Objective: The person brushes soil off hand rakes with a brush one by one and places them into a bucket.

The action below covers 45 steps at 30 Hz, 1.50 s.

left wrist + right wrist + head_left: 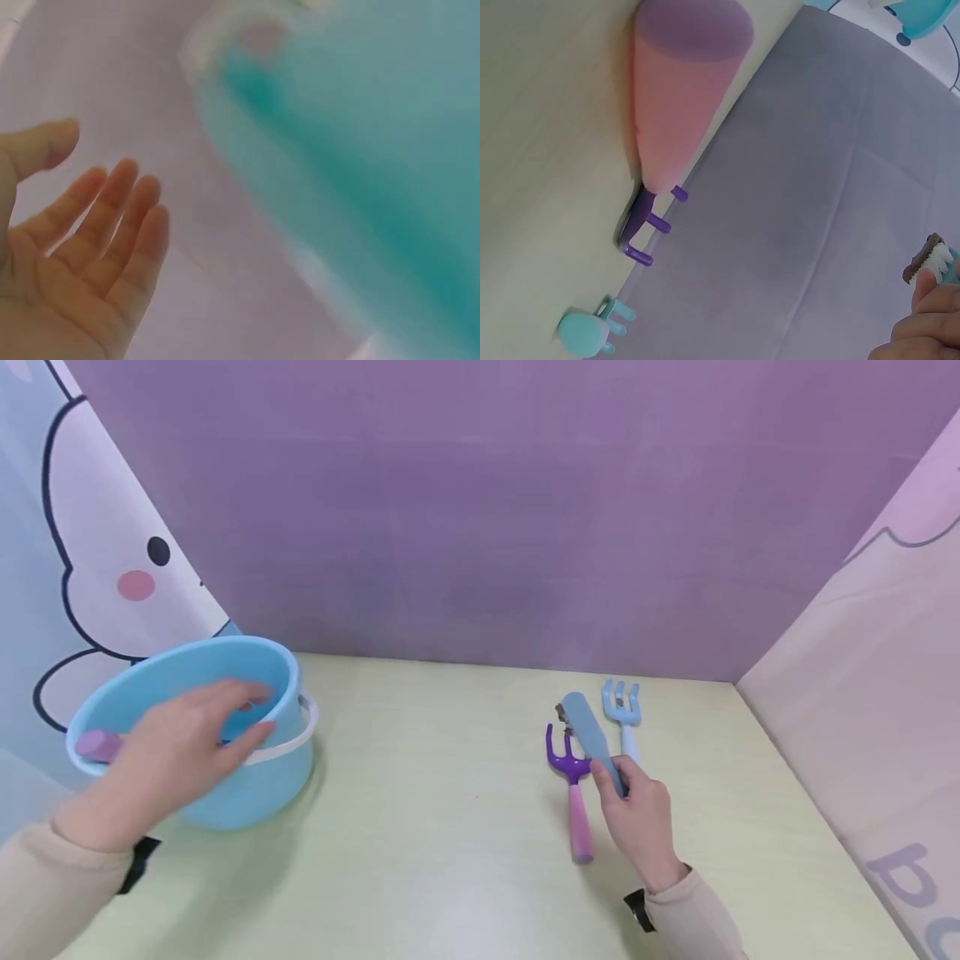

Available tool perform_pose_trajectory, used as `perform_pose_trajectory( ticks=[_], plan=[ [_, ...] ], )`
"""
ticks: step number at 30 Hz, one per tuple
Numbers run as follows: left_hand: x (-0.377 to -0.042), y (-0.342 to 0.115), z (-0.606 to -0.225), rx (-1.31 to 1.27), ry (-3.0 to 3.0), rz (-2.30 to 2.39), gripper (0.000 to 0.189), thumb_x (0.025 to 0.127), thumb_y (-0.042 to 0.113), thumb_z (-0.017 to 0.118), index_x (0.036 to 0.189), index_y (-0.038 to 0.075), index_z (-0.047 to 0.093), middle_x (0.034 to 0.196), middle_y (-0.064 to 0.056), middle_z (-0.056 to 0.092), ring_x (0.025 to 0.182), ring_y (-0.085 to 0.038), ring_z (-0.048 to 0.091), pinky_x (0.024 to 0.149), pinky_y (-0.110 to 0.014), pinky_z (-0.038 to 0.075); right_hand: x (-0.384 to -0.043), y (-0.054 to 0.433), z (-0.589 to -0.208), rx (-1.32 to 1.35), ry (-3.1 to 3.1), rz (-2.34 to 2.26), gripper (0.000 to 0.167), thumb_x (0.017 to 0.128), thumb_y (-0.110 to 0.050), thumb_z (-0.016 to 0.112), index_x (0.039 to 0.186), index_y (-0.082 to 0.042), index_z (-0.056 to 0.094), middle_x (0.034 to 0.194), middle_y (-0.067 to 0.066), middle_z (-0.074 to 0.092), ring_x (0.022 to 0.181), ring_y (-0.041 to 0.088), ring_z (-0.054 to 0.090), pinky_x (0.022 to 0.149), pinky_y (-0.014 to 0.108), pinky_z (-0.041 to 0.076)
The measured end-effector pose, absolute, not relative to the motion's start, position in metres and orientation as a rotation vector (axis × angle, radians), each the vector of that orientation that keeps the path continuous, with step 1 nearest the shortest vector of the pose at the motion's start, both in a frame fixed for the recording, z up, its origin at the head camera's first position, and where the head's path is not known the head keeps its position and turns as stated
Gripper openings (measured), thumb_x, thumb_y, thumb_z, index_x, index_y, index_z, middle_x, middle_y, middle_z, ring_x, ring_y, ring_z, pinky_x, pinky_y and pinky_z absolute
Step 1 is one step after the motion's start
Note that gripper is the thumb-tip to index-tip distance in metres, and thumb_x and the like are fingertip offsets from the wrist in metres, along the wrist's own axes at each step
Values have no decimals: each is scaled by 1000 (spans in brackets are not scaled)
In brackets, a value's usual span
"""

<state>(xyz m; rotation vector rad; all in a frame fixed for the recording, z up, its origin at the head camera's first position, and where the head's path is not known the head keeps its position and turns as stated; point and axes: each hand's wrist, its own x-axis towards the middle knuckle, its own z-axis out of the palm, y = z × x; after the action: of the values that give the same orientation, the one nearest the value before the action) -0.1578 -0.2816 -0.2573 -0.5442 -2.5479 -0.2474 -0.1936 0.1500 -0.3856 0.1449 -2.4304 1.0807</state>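
My left hand (176,743) is over the light blue bucket (240,793), fingers loosely extended and holding nothing. In the left wrist view the palm and fingers (90,247) are apart from the blurred blue bucket wall (337,172). My right hand (637,818) grips a blue-handled brush (588,727). White bristles with brown-stained tips show on the brush (932,261) in the right wrist view. Just left of that hand lies a purple hand fork (577,814) with a pink handle. Behind it lies a light blue hand fork (622,710), its handle partly hidden.
A pinkish-purple handle (99,745) sticks out over the bucket's left rim. The bucket's white carrying handle (288,743) hangs along its right side. A purple wall (480,527) closes the table (435,827) at the back, with printed cloth at both sides.
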Motion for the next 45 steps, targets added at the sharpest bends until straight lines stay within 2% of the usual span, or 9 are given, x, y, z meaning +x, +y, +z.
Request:
perform_pose_trajectory(
  ticks=[6, 9, 17, 21, 26, 30, 37, 42, 45],
  plan=[
    [-154, -230, -298, -586, -2626, -759, 27, 77, 9, 71, 103, 12, 65, 94, 4, 67, 80, -9, 62, 68, -28, 53, -194, 157, -385, 100, -2446, 1062, 16, 88, -19, 60, 80, -6, 62, 49, -1, 42, 39, 4, 30, 37, 22, 28],
    [-155, -199, -323, -577, -2695, -1065, 22, 82, 9, 66, 104, 13, 65, 95, 5, 66, 81, -5, 60, 72, -25, 52, -195, 162, -385, 79, -2441, 1053, 16, 88, -19, 60, 80, -6, 62, 50, 0, 44, 40, 5, 31, 39, 23, 29],
    [-168, -124, -377, -601, -2801, -1572, 20, 83, 11, 63, 103, 10, 65, 98, -6, 66, 84, -10, 60, 76, -22, 49, -193, 172, -388, 62, -2432, 1034, 19, 89, -20, 59, 79, -3, 61, 51, 1, 44, 40, 4, 30, 38, 22, 28],
    [-177, -92, -395, -449, -2798, -1836, 24, 83, 13, 63, 105, 5, 64, 101, -10, 65, 86, -13, 60, 76, -24, 49, -195, 173, -389, 50, -2423, 1036, 20, 89, -21, 59, 79, -4, 62, 51, 0, 44, 40, 4, 30, 39, 23, 28],
    [-188, -53, -411, -226, -2779, -2036, 28, 83, 13, 64, 108, 2, 61, 99, -7, 64, 85, -15, 60, 72, -27, 50, -195, 173, -389, 32, -2426, 1041, 20, 89, -22, 59, 81, -4, 64, 51, 1, 46, 40, 4, 31, 39, 23, 28],
    [-197, -21, -417, -96, -2862, -1974, 35, 78, 17, 69, 109, 4, 60, 96, -3, 62, 84, -15, 58, 71, -28, 50, -196, 175, -388, 32, -2418, 1035, 19, 88, -20, 60, 82, -2, 64, 52, 2, 48, 40, 4, 32, 39, 23, 29],
    [-207, 23, -433, 66, -3081, -1550, 71, 63, 30, 77, 121, 2, 49, 104, -9, 56, 94, -23, 52, 86, -40, 45, -193, 178, -387, -10, -2439, 1034, 21, 89, -22, 59, 84, -3, 65, 53, 3, 49, 42, 5, 34, 42, 23, 30],
    [-211, 40, -431, -6, -3226, -1039, 81, 61, 52, 74, 119, 3, 46, 100, -8, 48, 91, -21, 45, 82, -34, 42, -193, 180, -387, -20, -2439, 1036, 21, 89, -24, 59, 83, -5, 65, 52, 2, 48, 41, 5, 33, 42, 24, 29],
    [-212, 46, -424, -45, -3300, -852, 80, 62, 55, 72, 118, 4, 46, 99, -7, 44, 89, -19, 41, 80, -31, 40, -193, 180, -387, -23, -2428, 1046, 21, 89, -24, 59, 82, -5, 65, 52, 2, 48, 41, 5, 33, 41, 24, 28]
  ],
)
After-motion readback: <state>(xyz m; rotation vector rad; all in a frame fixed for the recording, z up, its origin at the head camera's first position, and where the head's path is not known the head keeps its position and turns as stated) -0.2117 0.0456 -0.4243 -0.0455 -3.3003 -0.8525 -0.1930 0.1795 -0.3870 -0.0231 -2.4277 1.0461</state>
